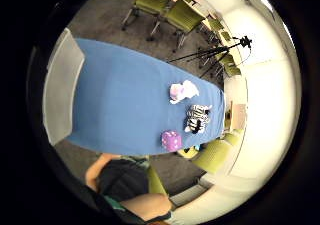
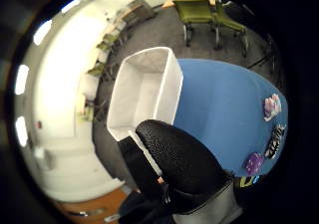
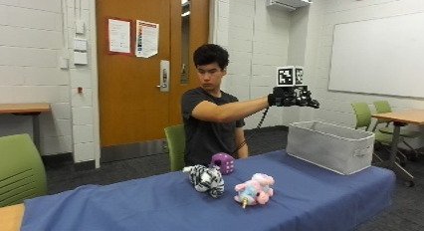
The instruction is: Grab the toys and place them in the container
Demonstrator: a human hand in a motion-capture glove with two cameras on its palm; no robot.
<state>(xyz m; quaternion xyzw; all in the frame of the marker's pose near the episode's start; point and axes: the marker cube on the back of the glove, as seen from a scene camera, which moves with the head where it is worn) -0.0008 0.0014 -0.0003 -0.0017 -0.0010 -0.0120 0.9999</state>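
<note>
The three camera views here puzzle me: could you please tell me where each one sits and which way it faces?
Outside view: across the blue-clothed table, facing the seated person, whose black-gloved right hand is raised above the grey fabric container.
Little finger side palm view: on the raised palm, looking down at the table; the person's bare forearm shows.
Thumb side palm view: same palm, looking down into the container; a gloved finger shows.
All share the purple plush die, striped zebra plush and pink unicorn plush.

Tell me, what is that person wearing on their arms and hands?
The right hand wears a black glove with a textured, pebbled surface, seen close in the thumb side palm view. A short-sleeved dark grey T-shirt leaves the forearm bare.
</note>
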